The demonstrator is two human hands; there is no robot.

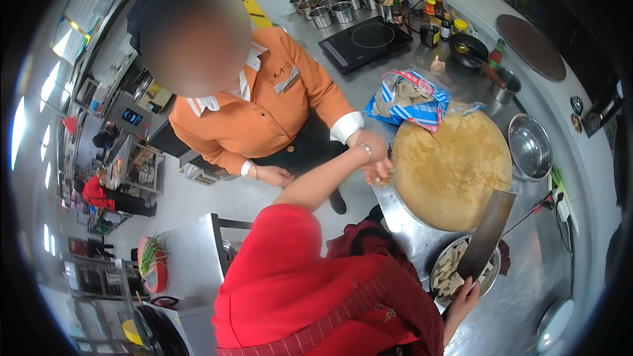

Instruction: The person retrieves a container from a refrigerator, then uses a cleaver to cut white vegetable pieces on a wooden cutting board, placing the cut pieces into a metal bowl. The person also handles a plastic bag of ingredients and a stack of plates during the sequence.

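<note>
My right hand (464,297) grips a Chinese cleaver (489,235) at its handle end. Its broad blade slants over a metal bowl (496,277) of pale cut pieces (449,269), hiding part of them. My left hand (378,170), with a bracelet at the wrist, is by the left edge of a round chopping block (452,173). A co-worker's hand (368,139) overlaps it; blur hides whether my fingers hold anything. On the block's far edge leans an opened blue, red and clear plastic bag (413,99) with similar pale pieces.
A co-worker in an orange jacket (277,89) stands close on my left. The steel counter (534,257) carries an induction cooker (366,42), a small black pan (469,49), an empty metal bowl (529,146), steel pots (342,11) and sauce bottles (439,2).
</note>
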